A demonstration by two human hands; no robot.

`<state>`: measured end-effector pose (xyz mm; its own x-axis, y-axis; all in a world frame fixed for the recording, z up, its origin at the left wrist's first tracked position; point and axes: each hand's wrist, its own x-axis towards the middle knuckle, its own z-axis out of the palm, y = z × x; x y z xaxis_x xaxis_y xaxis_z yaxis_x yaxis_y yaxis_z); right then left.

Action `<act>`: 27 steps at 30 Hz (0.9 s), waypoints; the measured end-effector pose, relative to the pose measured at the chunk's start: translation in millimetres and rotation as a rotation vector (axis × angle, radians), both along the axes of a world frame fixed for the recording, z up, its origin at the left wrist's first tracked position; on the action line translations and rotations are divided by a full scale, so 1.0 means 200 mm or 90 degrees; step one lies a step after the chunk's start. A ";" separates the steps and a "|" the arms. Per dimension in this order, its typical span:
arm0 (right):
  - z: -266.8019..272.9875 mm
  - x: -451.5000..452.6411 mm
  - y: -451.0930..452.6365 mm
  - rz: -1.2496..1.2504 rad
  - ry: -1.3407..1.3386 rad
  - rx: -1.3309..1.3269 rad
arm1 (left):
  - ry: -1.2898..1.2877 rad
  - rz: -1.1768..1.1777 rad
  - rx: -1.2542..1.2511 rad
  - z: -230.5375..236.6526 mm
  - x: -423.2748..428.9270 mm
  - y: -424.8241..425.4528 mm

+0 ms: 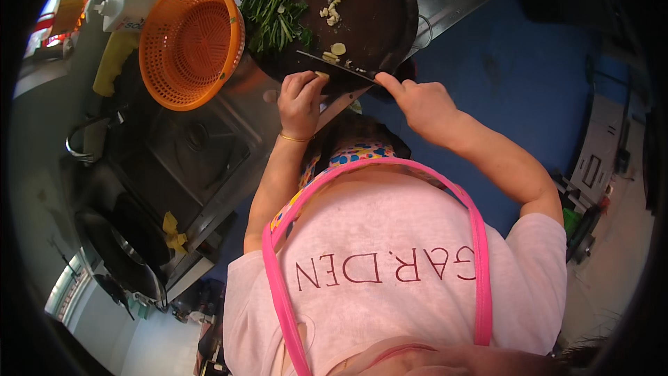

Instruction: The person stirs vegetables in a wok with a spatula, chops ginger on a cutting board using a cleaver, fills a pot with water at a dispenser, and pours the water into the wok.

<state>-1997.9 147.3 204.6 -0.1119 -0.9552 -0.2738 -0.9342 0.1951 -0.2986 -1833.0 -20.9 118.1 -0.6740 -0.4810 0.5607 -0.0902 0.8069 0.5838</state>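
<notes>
My right hand (425, 107) grips a kitchen knife (336, 66), its blade seen nearly edge-on and slanting across the near part of a dark round chopping board (376, 15). Bent fingers of my left hand (300, 102) hold a pale yellowish piece of food (322, 75), perhaps garlic or ginger, at the board's near edge. Just beyond the blade lie pale slices (334, 52). Farther up the board is a small heap of chopped pale bits (332, 10). Cut leafy greens (274, 15) are piled on the board's left side.
An orange plastic basket (233, 62) stands left of the board, beside a white bottle (130, 8). A steel sink (229, 120) with a tap (78, 141) lies nearer on the left, a black wok (122, 250) beyond it. A metal ring handle (429, 31) juts from the board's right side.
</notes>
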 end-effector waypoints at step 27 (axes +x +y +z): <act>0.07 -0.18 0.10 -0.157 -0.128 -0.095 | -0.155 -0.077 -0.029 0.04 -0.28 -0.11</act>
